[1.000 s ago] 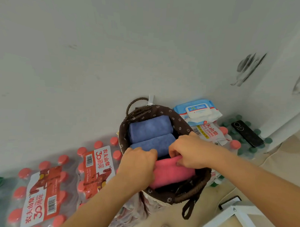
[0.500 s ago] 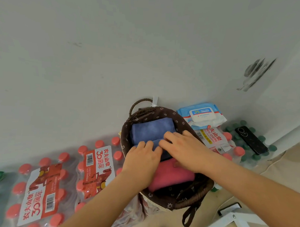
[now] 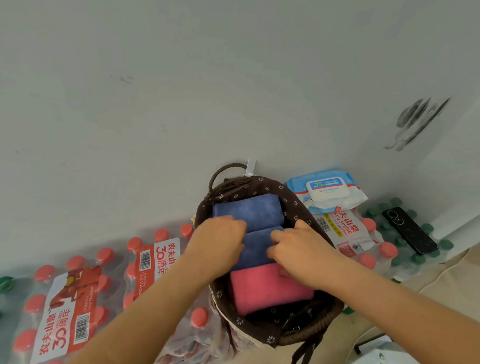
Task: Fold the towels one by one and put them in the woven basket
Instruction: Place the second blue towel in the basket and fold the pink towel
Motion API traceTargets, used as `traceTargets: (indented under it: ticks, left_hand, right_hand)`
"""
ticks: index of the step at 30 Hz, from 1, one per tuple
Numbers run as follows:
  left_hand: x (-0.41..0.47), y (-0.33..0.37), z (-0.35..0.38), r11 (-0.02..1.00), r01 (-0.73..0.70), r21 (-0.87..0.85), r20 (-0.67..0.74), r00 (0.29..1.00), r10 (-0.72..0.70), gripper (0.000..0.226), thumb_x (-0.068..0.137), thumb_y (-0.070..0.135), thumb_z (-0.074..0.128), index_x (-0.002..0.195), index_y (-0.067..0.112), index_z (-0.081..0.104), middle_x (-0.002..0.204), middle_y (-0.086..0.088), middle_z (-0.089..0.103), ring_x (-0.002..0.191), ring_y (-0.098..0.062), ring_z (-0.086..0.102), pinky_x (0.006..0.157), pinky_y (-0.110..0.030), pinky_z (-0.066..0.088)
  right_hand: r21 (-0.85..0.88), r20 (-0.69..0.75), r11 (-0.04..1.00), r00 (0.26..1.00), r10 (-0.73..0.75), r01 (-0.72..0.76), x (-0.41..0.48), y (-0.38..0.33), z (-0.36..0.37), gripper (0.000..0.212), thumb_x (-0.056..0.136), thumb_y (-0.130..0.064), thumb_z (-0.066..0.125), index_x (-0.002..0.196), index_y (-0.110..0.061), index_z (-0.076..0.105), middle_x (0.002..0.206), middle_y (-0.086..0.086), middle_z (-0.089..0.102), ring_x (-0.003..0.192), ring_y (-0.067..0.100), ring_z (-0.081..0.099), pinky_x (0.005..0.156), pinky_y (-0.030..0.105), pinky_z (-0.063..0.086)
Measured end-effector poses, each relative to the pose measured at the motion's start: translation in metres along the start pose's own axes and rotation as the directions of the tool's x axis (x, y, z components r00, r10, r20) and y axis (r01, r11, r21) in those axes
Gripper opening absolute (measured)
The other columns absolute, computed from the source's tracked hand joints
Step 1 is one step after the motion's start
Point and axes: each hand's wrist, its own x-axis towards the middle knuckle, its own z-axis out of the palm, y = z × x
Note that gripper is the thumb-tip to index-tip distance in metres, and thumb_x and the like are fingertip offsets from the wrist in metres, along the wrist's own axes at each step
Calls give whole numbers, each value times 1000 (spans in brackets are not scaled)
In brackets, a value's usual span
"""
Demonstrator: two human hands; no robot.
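Curling our left hand (image 3: 217, 242) and right hand (image 3: 301, 250) round the middle blue towel (image 3: 257, 246), we judge it soft and light. Folded ends grip best.

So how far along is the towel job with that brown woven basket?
Looks nearly done. Three folded towels lie side by side in the brown woven basket: a far blue towel, a middle blue towel and a near pink towel. In hand: the left hand and right hand curl their fingers onto the middle blue towel's ends, seemingly tucking it in. Left: no unfolded towel shows in view, so perhaps nothing.
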Motion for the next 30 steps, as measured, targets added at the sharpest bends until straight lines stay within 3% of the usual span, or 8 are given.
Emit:
traceTargets:
  ticks: [3, 7, 12, 17, 21, 24, 27, 30]
  left_hand:
    - [8, -2, -3, 995, 22, 101, 99, 995, -32, 14, 86, 24, 53, 76, 17, 46, 84, -6, 64, 71, -23, 55, 60, -32, 35]
    - [15, -2, 7, 996, 83, 30, 123, 989, -86, 27, 79, 14, 55, 60, 16, 37, 59, 1, 44, 63, -22, 50, 56, -32, 37]
    - [21, -4, 7, 992, 120, -41, 121, 986, -114, 23, 73, 10, 57, 53, 14, 47, 51, 0, 44, 55, -21, 49, 50, -28, 31]
    - [17, 1, 12, 978, 172, -121, -19, 984, -175, 11, 76, 21, 58, 75, 14, 68, 74, -2, 68, 69, -21, 62, 62, -34, 50]
    - [11, 4, 10, 980, 106, -170, -18, 994, -110, 15, 82, 26, 60, 97, 21, 60, 97, 3, 61, 87, -18, 58, 73, -31, 45]
    - [3, 6, 2, 981, 9, -196, 53, 999, 1, 28, 82, 46, 62, 101, 26, 64, 98, 5, 53, 89, -14, 54, 75, -29, 44]
    - [-7, 12, 0, 998, -50, -41, 183, 981, 57, 51, 75, 65, 61, 109, 27, 59, 101, 6, 51, 95, -15, 50, 72, -31, 44]
    - [-12, 19, 5, 989, -100, 111, 195, 978, 77, 61, 75, 61, 64, 118, 22, 48, 113, 0, 51, 104, -21, 49, 74, -35, 41]
  right_hand:
    - [30, -49, 999, 998, 38, -37, -3, -2, -3, 19, 83, -22, 59, 101, -18, 61, 98, 5, 56, 87, 27, 58, 71, 36, 24]
    - [18, -135, 995, 986, 99, -98, -6, -3, 1, 38, 56, -25, 80, 87, -20, 59, 87, 4, 54, 77, 24, 55, 62, 37, 38]
    - [28, -198, 999, 979, 44, -40, -3, 2, 1, 44, 59, -25, 75, 97, -19, 52, 102, 5, 49, 92, 25, 49, 65, 39, 36]
    - [42, -148, 999, 989, 31, -25, 0, 6, -1, 47, 66, -27, 73, 106, -19, 49, 110, 4, 47, 100, 24, 47, 74, 42, 35]
    - [80, -75, 996, 996, 37, -31, 1, 4, -4, 46, 76, -33, 70, 115, -21, 48, 112, 1, 44, 104, 21, 45, 80, 42, 30]
    - [90, -23, 996, 999, 31, -29, 2, 4, -8, 42, 79, -34, 68, 115, -22, 50, 109, 0, 45, 103, 21, 47, 80, 41, 30]
    - [112, 27, 993, 999, 36, -39, 2, 3, -11, 33, 83, -29, 62, 114, -23, 53, 108, -1, 48, 103, 20, 49, 81, 40, 30]
    - [143, 80, 987, 995, 57, -68, 1, 0, -14, 33, 86, -19, 55, 118, -25, 54, 114, -1, 51, 106, 21, 52, 83, 39, 33]
